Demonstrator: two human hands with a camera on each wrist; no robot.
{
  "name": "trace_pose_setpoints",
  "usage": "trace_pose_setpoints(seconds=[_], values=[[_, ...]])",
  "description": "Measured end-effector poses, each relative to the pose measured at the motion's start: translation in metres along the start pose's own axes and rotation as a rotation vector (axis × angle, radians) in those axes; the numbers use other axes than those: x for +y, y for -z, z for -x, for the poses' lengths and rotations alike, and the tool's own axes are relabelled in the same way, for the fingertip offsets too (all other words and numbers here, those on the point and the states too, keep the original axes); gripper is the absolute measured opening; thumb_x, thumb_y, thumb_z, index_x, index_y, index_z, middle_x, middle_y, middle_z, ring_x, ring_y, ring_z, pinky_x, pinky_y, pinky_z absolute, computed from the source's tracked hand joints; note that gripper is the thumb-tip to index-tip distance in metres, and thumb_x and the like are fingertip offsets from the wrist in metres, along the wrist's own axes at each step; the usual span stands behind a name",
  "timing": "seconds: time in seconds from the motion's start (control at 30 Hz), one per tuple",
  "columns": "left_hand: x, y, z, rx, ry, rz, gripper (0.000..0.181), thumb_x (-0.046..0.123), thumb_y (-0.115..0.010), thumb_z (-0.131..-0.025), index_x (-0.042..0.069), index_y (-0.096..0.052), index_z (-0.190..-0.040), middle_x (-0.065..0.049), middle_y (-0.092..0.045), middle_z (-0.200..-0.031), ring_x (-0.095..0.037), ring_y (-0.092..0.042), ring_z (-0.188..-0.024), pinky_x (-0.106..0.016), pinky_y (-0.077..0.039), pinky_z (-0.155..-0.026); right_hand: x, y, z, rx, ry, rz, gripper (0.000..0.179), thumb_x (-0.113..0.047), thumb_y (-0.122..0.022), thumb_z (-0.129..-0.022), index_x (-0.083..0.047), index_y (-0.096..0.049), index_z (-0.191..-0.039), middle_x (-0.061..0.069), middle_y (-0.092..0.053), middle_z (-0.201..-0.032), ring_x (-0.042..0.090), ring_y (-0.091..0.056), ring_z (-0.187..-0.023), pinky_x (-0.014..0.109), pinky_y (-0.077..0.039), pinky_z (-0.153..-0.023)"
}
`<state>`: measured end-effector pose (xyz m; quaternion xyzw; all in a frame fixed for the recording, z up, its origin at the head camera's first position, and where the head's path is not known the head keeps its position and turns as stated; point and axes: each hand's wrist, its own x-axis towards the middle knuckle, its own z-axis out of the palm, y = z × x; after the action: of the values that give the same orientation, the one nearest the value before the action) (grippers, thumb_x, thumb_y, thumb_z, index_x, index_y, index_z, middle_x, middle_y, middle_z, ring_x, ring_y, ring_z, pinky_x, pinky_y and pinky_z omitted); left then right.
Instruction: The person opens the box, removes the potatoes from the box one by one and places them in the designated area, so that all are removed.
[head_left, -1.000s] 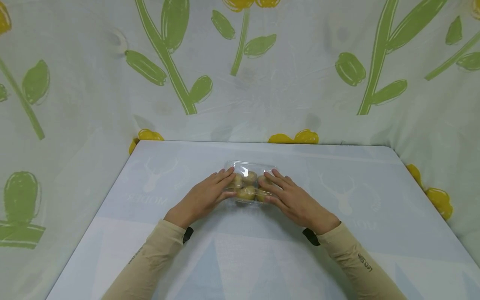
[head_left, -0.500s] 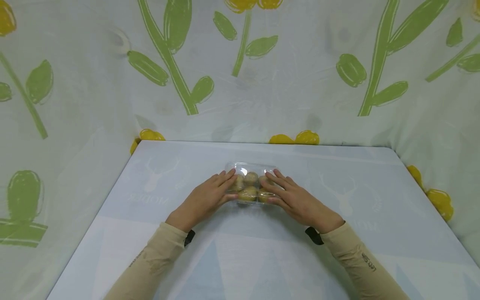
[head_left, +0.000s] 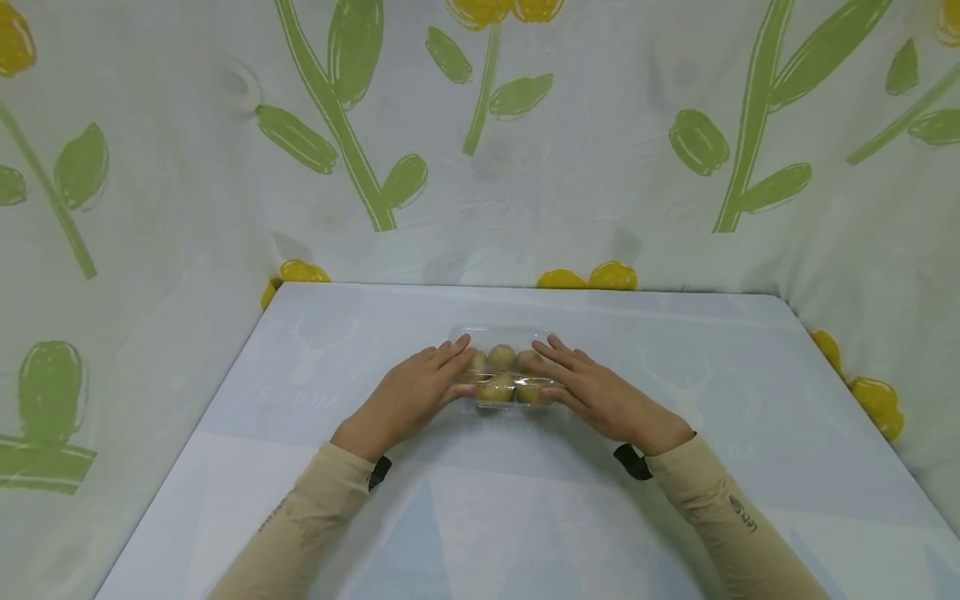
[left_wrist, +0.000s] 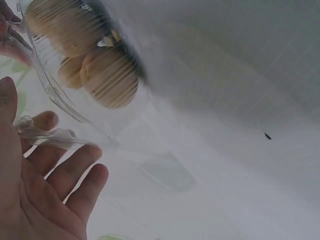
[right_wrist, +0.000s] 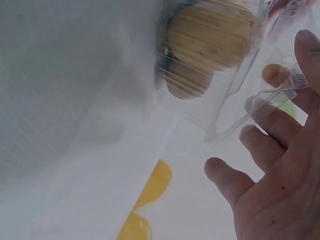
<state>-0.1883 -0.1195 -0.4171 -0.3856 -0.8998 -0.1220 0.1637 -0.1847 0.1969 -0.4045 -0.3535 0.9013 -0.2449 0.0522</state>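
Observation:
A clear plastic clamshell box (head_left: pixel 501 360) with several round brown fruits inside sits on the table (head_left: pixel 517 517), mid-way back. My left hand (head_left: pixel 411 397) lies on the box's left end, fingers straight over the lid, thumb along the near edge. My right hand (head_left: pixel 600 398) mirrors it on the right end. In the left wrist view the box (left_wrist: pixel 90 75) has its thin rim lying across the spread fingers of the left hand (left_wrist: pixel 47 190). The right wrist view shows the box (right_wrist: pixel 210 45) with its rim touching the right hand (right_wrist: pixel 272 190), whose fingers are straight.
The table wears a pale blue cloth with faint deer prints. A white curtain (head_left: pixel 525 167) with green stems and yellow flowers closes in the back and both sides. Beige sleeves (head_left: pixel 300 525) cover both forearms.
Both hands have shifted slightly away from me over the box, the right one most. The box's near edge sits a little farther back and the box looks flatter.

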Motion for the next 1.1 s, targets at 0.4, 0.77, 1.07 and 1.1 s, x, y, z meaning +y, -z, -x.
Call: trace_pose_setpoints(seconds=[0.4,0.77,1.07,1.1], values=[[-0.006,0.004,-0.011,0.149,-0.072,-0.127,0.054,0.038,-0.058,-0.103,0.012,-0.051,-0.150,-0.017,-0.055,-0.145,-0.025,-0.072,-0.100,-0.041,-0.054,-0.093,-0.002,0.005,0.002,0.305,0.159,0.296,0.059,-0.019,-0.070,-0.097,-0.009,-0.049,-0.151,0.014,-0.053,-0.148,0.033,-0.053,-0.134,0.048,-0.050,-0.101],[-0.017,0.021,-0.015,0.378,-0.087,-0.124,0.037,0.030,-0.060,-0.104,0.015,-0.066,-0.137,-0.003,-0.071,-0.126,-0.018,-0.071,-0.108,-0.039,-0.057,-0.082,-0.006,0.017,-0.005,0.689,0.333,0.333,0.049,0.003,-0.083,-0.080,-0.007,-0.070,-0.126,0.008,-0.072,-0.117,0.025,-0.073,-0.097,0.038,-0.060,-0.078],[-0.024,0.032,-0.027,0.496,-0.088,-0.194,0.029,0.021,-0.068,-0.099,0.021,-0.072,-0.129,0.000,-0.077,-0.107,-0.020,-0.074,-0.092,-0.037,-0.057,-0.074,-0.004,0.021,-0.010,0.745,0.321,0.241,0.044,0.010,-0.083,-0.077,-0.005,-0.072,-0.116,0.010,-0.066,-0.105,0.023,-0.069,-0.083,0.035,-0.059,-0.069],[-0.025,0.031,-0.028,0.502,-0.092,-0.205,0.030,0.021,-0.068,-0.100,0.022,-0.071,-0.129,-0.001,-0.077,-0.105,-0.020,-0.074,-0.090,-0.037,-0.057,-0.073,-0.003,0.022,-0.010,0.749,0.316,0.243,0.043,0.009,-0.083,-0.077,-0.005,-0.072,-0.116,0.009,-0.066,-0.105,0.023,-0.070,-0.082,0.035,-0.059,-0.069]])
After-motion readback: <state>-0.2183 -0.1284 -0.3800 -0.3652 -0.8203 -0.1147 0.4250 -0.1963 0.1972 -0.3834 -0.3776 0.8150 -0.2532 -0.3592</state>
